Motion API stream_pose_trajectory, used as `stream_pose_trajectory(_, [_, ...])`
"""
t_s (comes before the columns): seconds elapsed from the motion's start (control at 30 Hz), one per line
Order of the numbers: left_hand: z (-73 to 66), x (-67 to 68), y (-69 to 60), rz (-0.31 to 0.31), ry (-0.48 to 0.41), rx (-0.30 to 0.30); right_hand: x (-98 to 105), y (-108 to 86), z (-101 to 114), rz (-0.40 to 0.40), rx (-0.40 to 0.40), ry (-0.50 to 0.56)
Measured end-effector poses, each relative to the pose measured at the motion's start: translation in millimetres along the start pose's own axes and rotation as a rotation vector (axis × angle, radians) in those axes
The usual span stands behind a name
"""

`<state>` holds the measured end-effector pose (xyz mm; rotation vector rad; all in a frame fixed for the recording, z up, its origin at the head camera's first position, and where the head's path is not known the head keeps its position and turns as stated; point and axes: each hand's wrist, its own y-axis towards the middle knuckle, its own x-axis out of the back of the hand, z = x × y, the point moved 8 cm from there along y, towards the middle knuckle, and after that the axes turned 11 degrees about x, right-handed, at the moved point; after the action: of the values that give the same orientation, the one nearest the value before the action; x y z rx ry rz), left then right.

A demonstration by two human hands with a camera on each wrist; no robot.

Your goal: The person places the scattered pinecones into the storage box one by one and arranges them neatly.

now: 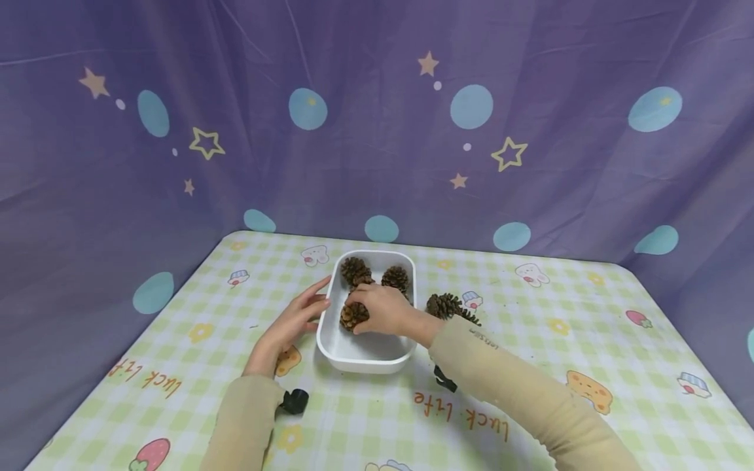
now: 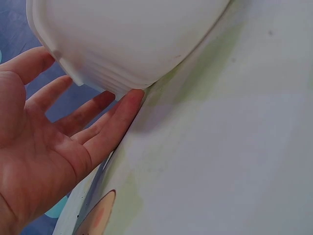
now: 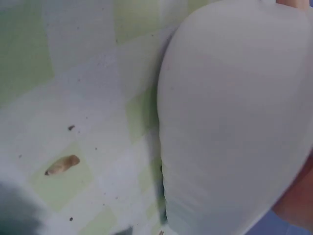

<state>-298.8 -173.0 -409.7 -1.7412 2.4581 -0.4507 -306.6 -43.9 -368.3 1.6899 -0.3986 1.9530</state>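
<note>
A white rectangular tray [image 1: 366,366] stands on the table with several brown pinecones in it. My right hand [image 1: 383,309] reaches over the tray's right rim and grips a pinecone [image 1: 353,316] inside. Behind it lie a pinecone [image 1: 355,269] at the far left corner and another pinecone [image 1: 395,278] at the far right. Fingers extended, my left hand [image 1: 294,319] touches the tray's left side. In the left wrist view the fingertips [image 2: 131,98] rest against the tray's outer wall [image 2: 122,44]. The right wrist view shows mostly the tray's outer wall [image 3: 234,112]; the held pinecone is hidden there.
Right of the tray lie a pinecone [image 1: 443,305] and another pinecone [image 1: 469,318], partly covered by the right sleeve. Small brown crumbs and a loose scale [image 3: 62,165] dot the checked tablecloth [image 1: 530,327]. A purple curtain [image 1: 377,163] hangs behind the table.
</note>
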Motion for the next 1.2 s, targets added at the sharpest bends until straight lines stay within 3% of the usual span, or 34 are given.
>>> stream_pose_trajectory(0.2, [1.4,1.9,4.8,-0.014,-0.008,0.006,13,-8.5,-7,-0.024,-0.008,0.074])
stream_pose_trajectory(0.5, [17.4,10.4,21.5,-0.029,-0.011,-0.015,34,-32.4,-28,-0.059,-0.026,0.169])
stream_pose_trajectory(0.9, [10.4,6.9,11.9,-0.015,-0.013,0.011,55,-75.4,-65,-0.147,-0.099,0.172])
stream_pose_trajectory(1.2, [1.6,1.4,1.7,-0.013,-0.004,0.014,49,-103.7,-93,-0.165,-0.147,0.209])
